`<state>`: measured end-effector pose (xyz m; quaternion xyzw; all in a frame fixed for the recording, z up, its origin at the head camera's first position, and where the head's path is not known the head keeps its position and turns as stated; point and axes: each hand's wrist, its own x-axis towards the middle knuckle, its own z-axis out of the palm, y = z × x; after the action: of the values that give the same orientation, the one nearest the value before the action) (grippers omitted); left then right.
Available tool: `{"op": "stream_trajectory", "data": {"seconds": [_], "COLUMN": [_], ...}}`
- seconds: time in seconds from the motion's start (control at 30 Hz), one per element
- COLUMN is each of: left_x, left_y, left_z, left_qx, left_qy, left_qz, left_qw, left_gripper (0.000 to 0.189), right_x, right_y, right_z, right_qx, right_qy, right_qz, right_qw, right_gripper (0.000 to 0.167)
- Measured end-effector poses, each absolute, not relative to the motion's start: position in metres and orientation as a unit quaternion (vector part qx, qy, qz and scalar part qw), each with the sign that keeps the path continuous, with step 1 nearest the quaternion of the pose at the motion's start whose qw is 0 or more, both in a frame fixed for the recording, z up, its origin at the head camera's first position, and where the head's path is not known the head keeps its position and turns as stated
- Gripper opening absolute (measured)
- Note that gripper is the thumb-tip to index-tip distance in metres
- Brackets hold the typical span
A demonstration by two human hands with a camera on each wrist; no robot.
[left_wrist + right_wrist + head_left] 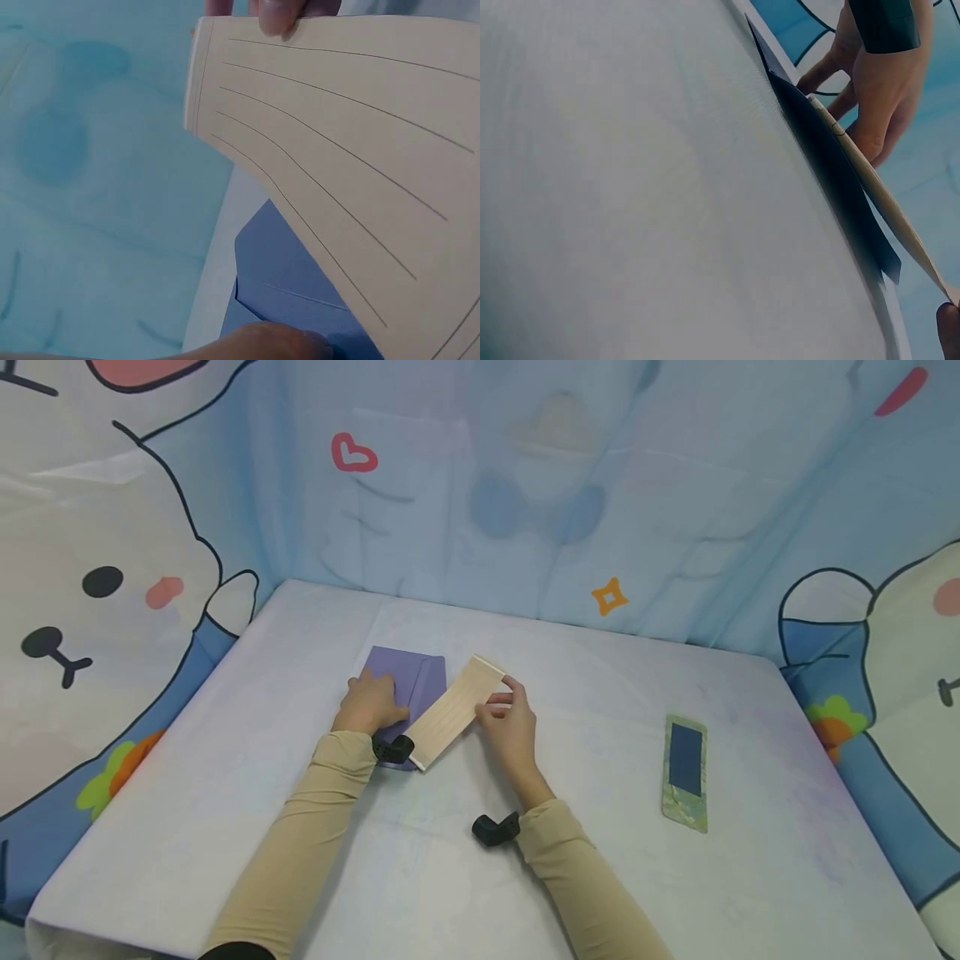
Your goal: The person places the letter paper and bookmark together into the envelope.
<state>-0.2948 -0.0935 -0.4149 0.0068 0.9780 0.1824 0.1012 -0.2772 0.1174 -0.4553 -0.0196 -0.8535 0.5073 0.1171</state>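
A folded sheet of cream lined letter paper (453, 714) slants over the right side of a purple envelope (405, 667). My right hand (512, 731) pinches the paper near its upper right end; in the left wrist view the thumb (279, 16) lies on its lined face. My left hand (371, 703) rests on the envelope with fingers spread, its thumb (274, 341) low in the left wrist view. Seen edge-on in the right wrist view, the paper (885, 201) rises from the envelope (829, 169) toward the right fingertips. The paper's lower end hides part of the envelope.
A flat green-patterned rectangular packet (701, 818) with a dark blue panel lies on the white tabletop (585, 885), to the right of my right hand. Behind the table hangs a light blue printed curtain (450, 527).
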Motion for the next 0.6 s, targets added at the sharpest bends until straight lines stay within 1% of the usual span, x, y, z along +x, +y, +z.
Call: {"op": "stream_trajectory", "data": {"seconds": [0.3, 0.6], "left_x": [-0.2962, -0.2957], "left_y": [-0.0948, -0.0957], "left_z": [-0.4169, -0.4129], "left_qx": [0.01, 0.012], "left_qy": [0.978, 0.978], "left_qz": [0.181, 0.18], "left_qw": [0.102, 0.104], "left_gripper": [0.057, 0.056], "right_x": [-0.2758, -0.2743], "right_y": [0.109, 0.1067], "right_z": [-0.4551, -0.4504], "right_qx": [-0.001, 0.02], "right_qy": [-0.857, -0.858], "right_qz": [0.492, 0.457], "right_qw": [0.156, 0.234], "right_gripper": [0.06, 0.057]}}
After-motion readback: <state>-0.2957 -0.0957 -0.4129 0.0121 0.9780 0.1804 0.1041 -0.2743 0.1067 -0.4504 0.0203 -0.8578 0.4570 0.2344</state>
